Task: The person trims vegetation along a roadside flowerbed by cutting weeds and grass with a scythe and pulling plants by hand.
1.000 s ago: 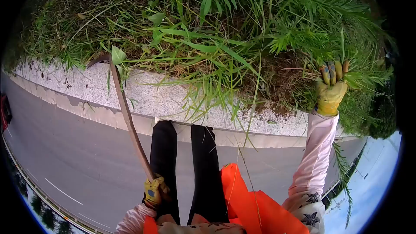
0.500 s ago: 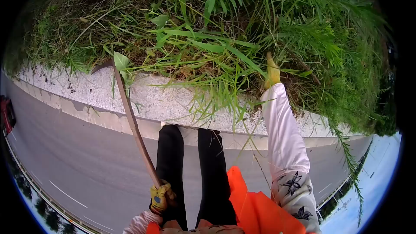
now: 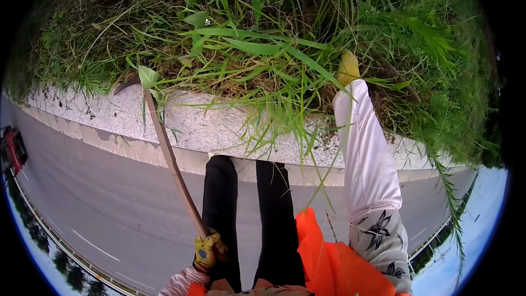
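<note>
My left hand (image 3: 209, 250), in a yellow work glove, is closed around the lower end of a long wooden handle. This belongs to a sickle (image 3: 174, 165), whose dark curved blade lies at the verge's edge, partly behind a broad leaf. Stretched forward on the other side, my right hand (image 3: 349, 68) wears a yellow glove too and is in among the grass (image 3: 274, 66). Its fingers are hidden, so their grip does not show. Long green blades lie across and beside that wrist.
A pale concrete kerb (image 3: 213, 123) runs between the weeds and the grey road (image 3: 126, 192). On the road at far left is a red vehicle (image 3: 13, 151). A tall feathery weed (image 3: 449, 192) hangs over the kerb at right.
My right hand reaches slightly farther into the grass. The left hand keeps its hold on the sickle, which has hardly moved. More of the red vehicle shows at left.
</note>
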The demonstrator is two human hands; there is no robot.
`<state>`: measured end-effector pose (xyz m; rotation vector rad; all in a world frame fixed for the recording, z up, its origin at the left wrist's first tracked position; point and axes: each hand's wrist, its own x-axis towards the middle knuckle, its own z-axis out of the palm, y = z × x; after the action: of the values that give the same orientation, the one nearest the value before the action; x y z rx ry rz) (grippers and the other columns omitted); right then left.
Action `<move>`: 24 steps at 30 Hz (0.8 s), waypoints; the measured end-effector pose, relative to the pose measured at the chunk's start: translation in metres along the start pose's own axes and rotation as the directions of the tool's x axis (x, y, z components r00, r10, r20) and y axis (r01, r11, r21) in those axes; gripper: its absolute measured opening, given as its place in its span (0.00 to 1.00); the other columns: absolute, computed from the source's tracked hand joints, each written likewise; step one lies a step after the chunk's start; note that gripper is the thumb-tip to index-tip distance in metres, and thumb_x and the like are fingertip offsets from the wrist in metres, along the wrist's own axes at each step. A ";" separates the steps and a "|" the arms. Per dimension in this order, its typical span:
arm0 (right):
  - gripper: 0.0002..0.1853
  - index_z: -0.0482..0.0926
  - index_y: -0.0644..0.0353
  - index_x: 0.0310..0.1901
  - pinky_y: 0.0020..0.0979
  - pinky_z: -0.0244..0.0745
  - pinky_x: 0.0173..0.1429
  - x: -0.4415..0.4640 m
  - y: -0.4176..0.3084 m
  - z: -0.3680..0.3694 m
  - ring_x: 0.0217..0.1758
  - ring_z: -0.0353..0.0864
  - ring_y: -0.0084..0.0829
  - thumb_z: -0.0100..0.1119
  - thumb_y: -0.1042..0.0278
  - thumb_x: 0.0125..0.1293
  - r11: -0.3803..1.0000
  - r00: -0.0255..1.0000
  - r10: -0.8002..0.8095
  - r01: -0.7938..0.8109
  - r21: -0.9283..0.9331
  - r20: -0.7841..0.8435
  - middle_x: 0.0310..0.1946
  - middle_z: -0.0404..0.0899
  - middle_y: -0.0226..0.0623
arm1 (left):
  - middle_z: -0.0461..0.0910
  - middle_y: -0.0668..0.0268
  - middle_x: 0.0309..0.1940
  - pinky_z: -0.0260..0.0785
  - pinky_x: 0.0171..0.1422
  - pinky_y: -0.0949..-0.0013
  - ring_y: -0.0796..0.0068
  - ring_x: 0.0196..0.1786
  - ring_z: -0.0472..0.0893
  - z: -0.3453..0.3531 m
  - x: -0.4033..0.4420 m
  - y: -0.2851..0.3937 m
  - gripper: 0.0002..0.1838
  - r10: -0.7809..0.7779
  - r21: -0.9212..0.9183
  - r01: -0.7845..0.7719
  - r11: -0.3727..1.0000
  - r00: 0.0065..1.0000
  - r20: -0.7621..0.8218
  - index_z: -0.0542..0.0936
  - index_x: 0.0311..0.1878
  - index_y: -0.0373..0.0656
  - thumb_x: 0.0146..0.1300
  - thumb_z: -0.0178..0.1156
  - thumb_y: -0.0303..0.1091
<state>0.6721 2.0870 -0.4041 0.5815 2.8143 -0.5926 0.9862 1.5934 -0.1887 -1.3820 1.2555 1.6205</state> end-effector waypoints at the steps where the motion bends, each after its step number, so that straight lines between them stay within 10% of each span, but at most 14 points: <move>1: 0.19 0.80 0.62 0.50 0.33 0.78 0.42 0.010 0.009 0.020 0.36 0.82 0.35 0.45 0.58 0.71 0.882 0.988 0.151 -0.149 0.447 0.031 0.40 0.83 0.43 | 0.67 0.67 0.15 0.70 0.21 0.66 0.72 0.13 0.67 0.001 -0.002 0.001 0.07 0.005 0.002 -0.005 1.000 1.000 -0.015 0.70 0.37 0.41 0.60 0.57 0.29; 2: 0.20 0.79 0.60 0.52 0.33 0.77 0.42 0.019 0.006 0.031 0.36 0.82 0.35 0.44 0.56 0.71 0.557 0.955 0.268 -0.259 0.789 0.124 0.42 0.82 0.42 | 0.67 0.67 0.15 0.70 0.21 0.66 0.72 0.13 0.67 0.004 -0.003 0.002 0.07 0.008 0.004 -0.008 1.000 1.000 -0.018 0.70 0.37 0.41 0.60 0.57 0.29; 6: 0.25 0.79 0.63 0.51 0.31 0.71 0.43 -0.039 -0.051 0.003 0.36 0.74 0.27 0.59 0.47 0.65 0.012 0.854 0.384 -0.386 0.923 0.352 0.39 0.80 0.33 | 0.70 0.63 0.16 0.72 0.24 0.66 0.70 0.15 0.71 0.011 -0.005 0.008 0.08 0.001 -0.051 -0.003 0.999 1.000 -0.029 0.71 0.36 0.35 0.59 0.59 0.29; 12: 0.27 0.76 0.66 0.55 0.31 0.73 0.48 -0.136 -0.008 0.019 0.46 0.76 0.28 0.64 0.52 0.63 0.214 0.810 0.563 -0.334 0.918 0.164 0.47 0.79 0.37 | 0.69 0.64 0.16 0.71 0.22 0.65 0.70 0.15 0.71 0.005 -0.003 0.001 0.08 0.002 -0.005 -0.002 1.000 1.000 -0.011 0.70 0.38 0.38 0.60 0.58 0.30; 14: 0.31 0.74 0.65 0.58 0.41 0.74 0.53 -0.144 0.000 0.023 0.49 0.77 0.46 0.64 0.51 0.60 0.964 0.999 0.034 -0.041 0.264 0.031 0.49 0.78 0.49 | 0.68 0.65 0.16 0.71 0.21 0.65 0.71 0.14 0.70 0.004 -0.002 0.001 0.09 0.005 0.038 -0.005 0.999 1.000 -0.003 0.69 0.39 0.41 0.60 0.57 0.31; 15: 0.30 0.74 0.60 0.59 0.44 0.73 0.55 -0.145 0.019 0.041 0.50 0.76 0.55 0.63 0.50 0.59 0.941 0.971 -0.231 0.237 -0.243 0.053 0.49 0.78 0.54 | 0.69 0.64 0.16 0.71 0.22 0.65 0.70 0.14 0.70 0.006 -0.003 0.001 0.08 0.006 0.003 -0.006 1.000 1.000 -0.011 0.70 0.37 0.38 0.60 0.57 0.30; 17: 0.24 0.75 0.55 0.59 0.43 0.70 0.59 -0.120 -0.009 0.061 0.54 0.75 0.49 0.56 0.53 0.64 0.931 0.999 -0.004 0.015 0.365 -0.032 0.50 0.78 0.48 | 0.70 0.64 0.15 0.71 0.22 0.66 0.70 0.15 0.71 0.008 -0.004 -0.001 0.07 0.002 -0.030 -0.003 1.000 1.000 -0.020 0.72 0.35 0.36 0.60 0.58 0.29; 19: 0.21 0.73 0.55 0.60 0.40 0.68 0.63 -0.074 -0.022 0.102 0.58 0.75 0.39 0.51 0.57 0.69 0.771 0.982 -0.040 0.146 0.620 -0.182 0.52 0.79 0.39 | 0.70 0.64 0.15 0.71 0.22 0.66 0.70 0.15 0.71 0.008 -0.005 -0.001 0.07 0.021 -0.038 -0.022 0.999 0.999 -0.039 0.72 0.35 0.36 0.60 0.58 0.29; 22: 0.20 0.73 0.54 0.59 0.44 0.70 0.61 -0.003 -0.072 0.138 0.66 0.67 0.39 0.46 0.54 0.72 0.985 0.885 -0.169 0.166 0.045 0.434 0.61 0.72 0.43 | 0.70 0.64 0.15 0.71 0.23 0.65 0.70 0.15 0.71 -0.001 -0.002 -0.006 0.07 -0.007 -0.035 0.007 0.999 1.000 -0.003 0.72 0.35 0.35 0.60 0.58 0.28; 23: 0.24 0.75 0.54 0.58 0.46 0.67 0.64 -0.005 -0.103 0.144 0.62 0.71 0.43 0.50 0.48 0.68 0.706 0.919 -0.271 -0.012 0.708 0.286 0.59 0.74 0.45 | 0.70 0.64 0.15 0.71 0.23 0.65 0.70 0.15 0.72 0.004 -0.003 0.000 0.07 -0.042 -0.016 0.042 0.999 0.999 -0.024 0.72 0.35 0.35 0.60 0.59 0.28; 24: 0.26 0.76 0.56 0.57 0.42 0.68 0.62 -0.014 -0.110 0.135 0.58 0.74 0.46 0.55 0.46 0.65 0.816 0.945 -0.198 0.012 0.578 0.260 0.54 0.77 0.48 | 0.70 0.64 0.15 0.71 0.23 0.65 0.70 0.15 0.72 0.006 -0.004 0.001 0.07 -0.043 -0.014 0.043 0.999 0.999 -0.032 0.72 0.35 0.35 0.60 0.59 0.28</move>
<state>0.6545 1.9326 -0.4834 0.3721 2.3558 -1.4433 0.9837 1.5990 -0.1844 -1.4386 1.2272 1.5864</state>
